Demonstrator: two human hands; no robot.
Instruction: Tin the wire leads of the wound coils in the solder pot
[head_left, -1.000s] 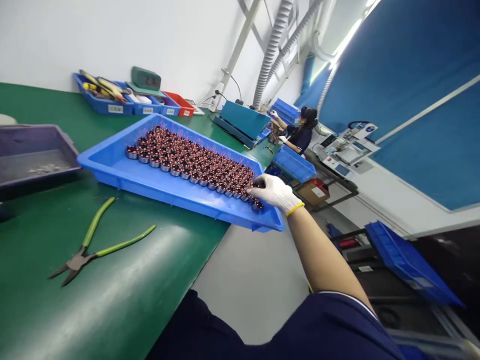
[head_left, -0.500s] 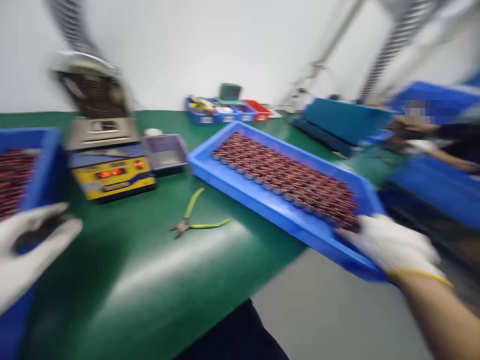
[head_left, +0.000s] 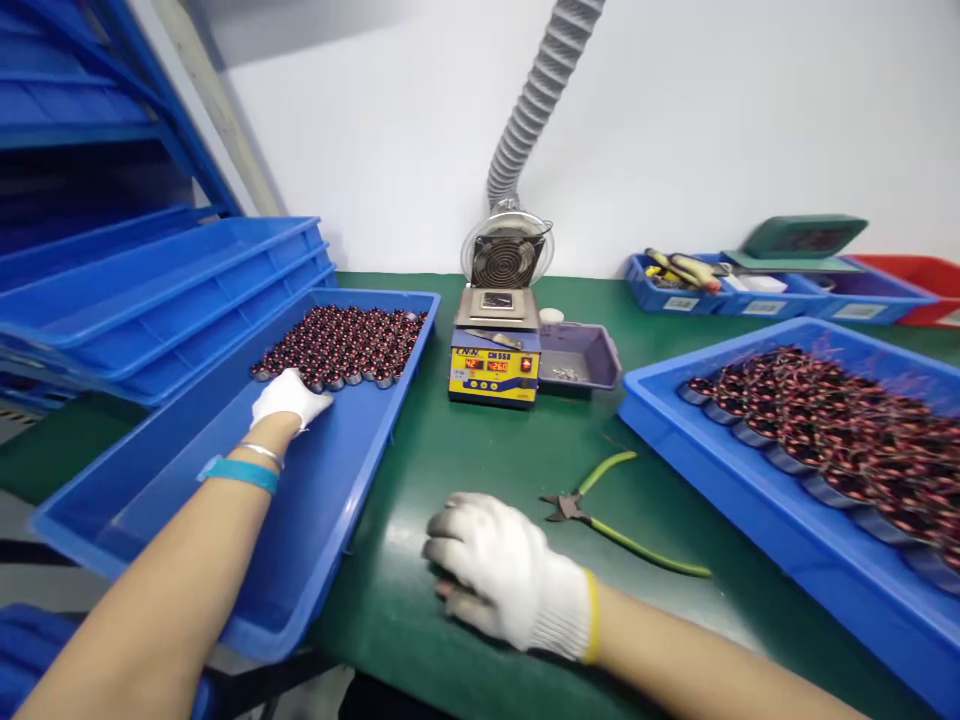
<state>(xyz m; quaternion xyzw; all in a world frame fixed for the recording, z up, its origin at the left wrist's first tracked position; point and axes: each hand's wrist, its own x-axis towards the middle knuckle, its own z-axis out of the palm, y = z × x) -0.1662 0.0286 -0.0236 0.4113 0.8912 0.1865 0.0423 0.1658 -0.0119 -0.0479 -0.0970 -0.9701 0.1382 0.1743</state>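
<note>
Your left hand (head_left: 289,400) at the coils (head_left: 352,345)
Cannot tell either grip; your right hand (head_left: 487,570) curls loosely over the bench (head_left: 465,450).

Grey ribbed hose (head_left: 534,105), red bin (head_left: 916,277), white wall (head_left: 375,130)

Straight beyond the gloved right hand (head_left: 499,570), the yellow front panel (head_left: 493,380) of a small machine (head_left: 496,310) reads "CM 553". Its red displays show "42" and, beside it, what looks like "4260"; the brand lettering is too small to make out. Farther off to that hand's right, white labels (head_left: 681,304) on the small bins (head_left: 806,295) are illegible.
</note>
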